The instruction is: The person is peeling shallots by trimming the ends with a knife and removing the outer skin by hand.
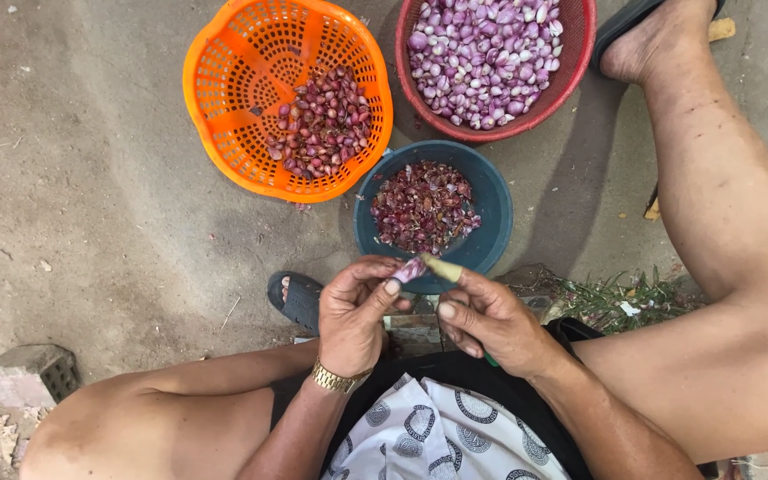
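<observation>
Bare ground [91, 178] bears orange basket [224, 107], red basket [580, 53], blue bowl [495, 204].

Grey brick [33, 372], dark sandal [297, 300], gold wristwatch [337, 380]

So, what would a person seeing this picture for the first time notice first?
Probably the bright orange basket at the top, holding unpeeled shallots, and the red basket to its right, full of pale purple peeled shallots. Below them a dark teal bowl holds skins. At its near rim, the left hand pinches a shallot while the right hand holds a small knife to it.
</observation>
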